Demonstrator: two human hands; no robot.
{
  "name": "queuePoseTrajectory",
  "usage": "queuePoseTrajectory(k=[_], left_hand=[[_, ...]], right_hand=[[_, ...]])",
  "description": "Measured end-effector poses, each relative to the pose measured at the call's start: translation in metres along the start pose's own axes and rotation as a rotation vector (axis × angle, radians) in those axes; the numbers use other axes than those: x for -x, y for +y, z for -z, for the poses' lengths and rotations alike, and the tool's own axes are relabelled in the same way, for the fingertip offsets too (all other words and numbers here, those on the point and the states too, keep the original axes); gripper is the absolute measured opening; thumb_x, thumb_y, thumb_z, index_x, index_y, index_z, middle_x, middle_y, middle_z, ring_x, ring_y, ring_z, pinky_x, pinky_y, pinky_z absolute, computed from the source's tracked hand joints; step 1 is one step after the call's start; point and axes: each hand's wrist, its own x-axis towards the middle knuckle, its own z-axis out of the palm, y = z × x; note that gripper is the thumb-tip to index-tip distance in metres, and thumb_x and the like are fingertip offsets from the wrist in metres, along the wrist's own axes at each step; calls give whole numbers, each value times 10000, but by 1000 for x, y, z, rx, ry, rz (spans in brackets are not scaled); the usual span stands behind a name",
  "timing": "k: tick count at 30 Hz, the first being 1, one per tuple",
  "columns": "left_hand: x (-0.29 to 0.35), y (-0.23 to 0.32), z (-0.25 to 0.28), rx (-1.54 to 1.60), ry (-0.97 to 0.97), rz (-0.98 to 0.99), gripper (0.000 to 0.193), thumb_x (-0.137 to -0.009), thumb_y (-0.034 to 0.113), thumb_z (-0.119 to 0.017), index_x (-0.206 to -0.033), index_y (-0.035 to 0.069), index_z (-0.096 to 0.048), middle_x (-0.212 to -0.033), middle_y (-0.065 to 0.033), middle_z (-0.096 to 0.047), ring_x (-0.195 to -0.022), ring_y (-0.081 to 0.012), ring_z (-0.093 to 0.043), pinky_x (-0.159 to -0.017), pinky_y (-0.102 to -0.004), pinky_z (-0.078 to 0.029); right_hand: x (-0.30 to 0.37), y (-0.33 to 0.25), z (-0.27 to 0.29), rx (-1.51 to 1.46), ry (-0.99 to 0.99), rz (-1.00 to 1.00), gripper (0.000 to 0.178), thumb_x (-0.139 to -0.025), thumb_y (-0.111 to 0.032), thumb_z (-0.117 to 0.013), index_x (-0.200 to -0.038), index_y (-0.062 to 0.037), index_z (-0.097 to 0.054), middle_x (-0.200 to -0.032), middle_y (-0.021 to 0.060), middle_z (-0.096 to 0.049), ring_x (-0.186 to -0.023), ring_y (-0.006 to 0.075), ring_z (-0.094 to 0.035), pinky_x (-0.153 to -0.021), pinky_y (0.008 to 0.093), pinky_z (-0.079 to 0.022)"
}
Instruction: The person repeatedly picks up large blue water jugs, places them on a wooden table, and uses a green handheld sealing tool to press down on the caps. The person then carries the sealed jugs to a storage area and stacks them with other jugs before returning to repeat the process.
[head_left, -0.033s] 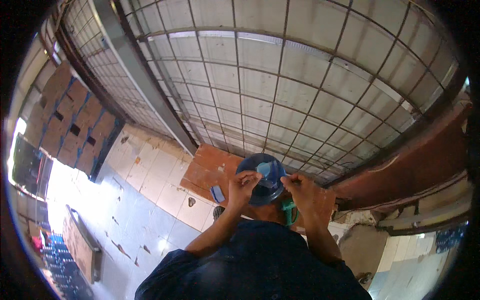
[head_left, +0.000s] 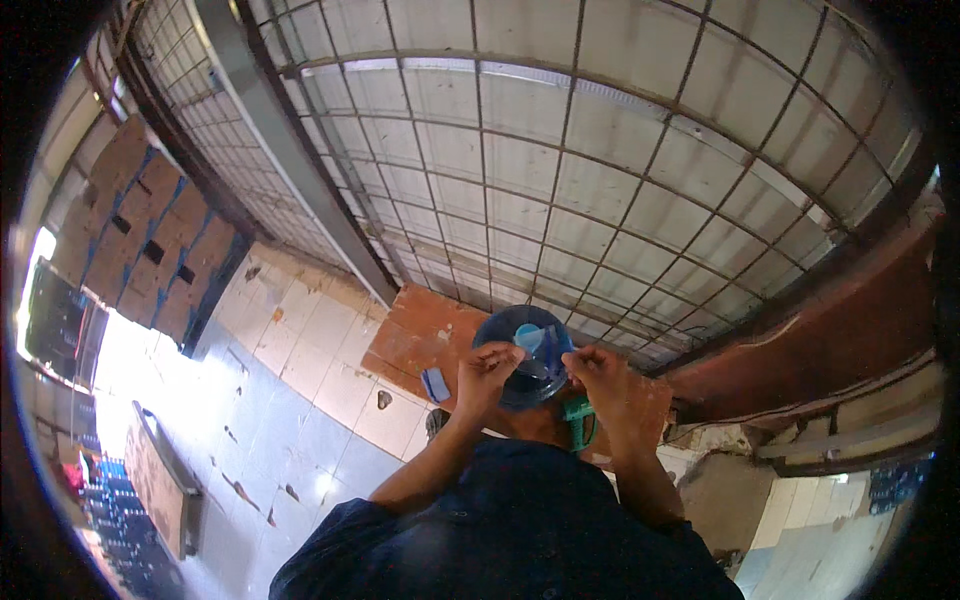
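A dark blue round basin point(head_left: 492, 395) stands beneath my hands on a reddish-brown wooden bench point(head_left: 412, 340). Inside it lies a light blue piece point(head_left: 528, 337), its kind unclear. My left hand point(head_left: 488, 368) is closed in a pinch over the basin's left side. Opposite it, my right hand point(head_left: 598, 374) also pinches, over the right rim. A thin see-through thing shows between the fingertips, too blurred to name, and what each hand grips is too small to make out. Close below my right hand is a green plastic object point(head_left: 579, 422), partly hidden by the arm.
A small blue-and-white item point(head_left: 435, 386) lies at the bench's left edge. Behind the bench rises a metal grid point(head_left: 480, 180) before pale panels. A reddish-brown ledge point(head_left: 830, 310) runs along the right. Tiled floor point(head_left: 290, 440) extends left, towards a wooden board point(head_left: 155, 480).
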Motion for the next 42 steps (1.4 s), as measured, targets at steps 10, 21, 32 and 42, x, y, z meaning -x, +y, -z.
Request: queuePoseTrajectory(k=[10,21,32,42], left_hand=[[7,5,0,-339,35,21,187,-896,187,-710,-955,9,-705,-919,-61,-716,-836,-111,-639,-765,-260,-479],[-34,-29,45,119,-526,410,191,-927,315,-640,-911,132,-589,-872,36,-545,-791,-85,-480,-689,-257,-371],[-94,-44,87,250,-491,628,193,-924,308,-568,-862,126,-568,-802,33,-554,-675,-79,-460,-594,-248,-338],[-132,-120,90,-58,-489,456,143,-964,213,-599,-884,95,-586,-795,14,-570,-691,-98,-515,-629,-262,-395]], right_hand=[[-5,-1,-11,1,-98,26,204,-816,-200,-777,-836,-12,-699,-770,45,-676,-670,120,-606,-623,263,-479],[8,-12,-21,338,20,180,240,-790,-150,-763,-957,-16,-654,-829,98,-677,-700,203,-637,-661,334,-509],[-24,59,-73,-570,-359,44,528,-876,-183,-703,-1330,-63,-461,-1099,102,-649,-1056,247,-616,-920,389,-496],[-42,87,-99,-549,78,-139,254,-925,-143,-654,-1157,-68,-582,-1049,53,-597,-997,161,-576,-857,357,-466]])
